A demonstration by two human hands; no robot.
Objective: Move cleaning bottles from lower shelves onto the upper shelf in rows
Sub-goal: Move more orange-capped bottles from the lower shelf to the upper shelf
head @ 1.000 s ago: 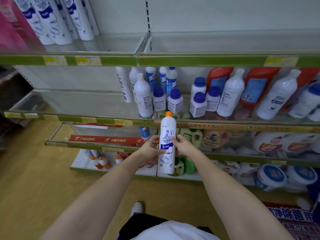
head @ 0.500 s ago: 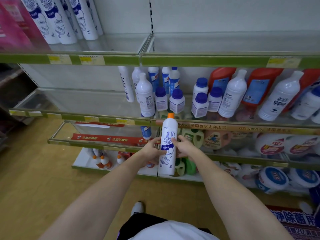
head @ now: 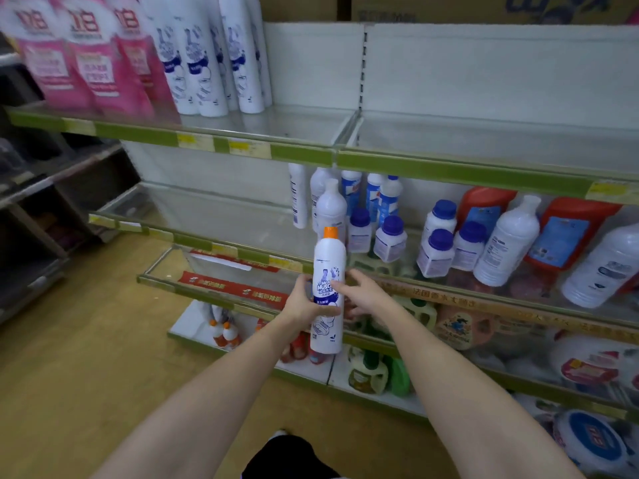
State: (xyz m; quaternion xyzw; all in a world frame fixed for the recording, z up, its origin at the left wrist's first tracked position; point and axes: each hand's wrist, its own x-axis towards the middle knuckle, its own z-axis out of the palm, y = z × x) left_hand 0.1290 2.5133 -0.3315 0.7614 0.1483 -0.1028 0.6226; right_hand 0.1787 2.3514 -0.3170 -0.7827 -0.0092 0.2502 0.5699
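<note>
The left hand (head: 304, 300) gripped the white bottle (head: 328, 288), hiding part of its label; the right hand (head: 359, 288) pinched its front. Held before the lower shelves, the bottle stood upright, orange cap (head: 330, 232) uppermost. The upper shelf (head: 301, 155) showed blurred bottles.

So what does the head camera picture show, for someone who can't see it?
Two bare hands, left hand and right hand, hold an upright white plastic bottle with an orange cap before green-edged store shelves. Matching white bottles stand beside pink pouches on the upper shelf.

View tilted up — upper shelf (head: 304, 155) bottles now fuller in frame, held bottle (head: 328, 288) raised slightly
</note>
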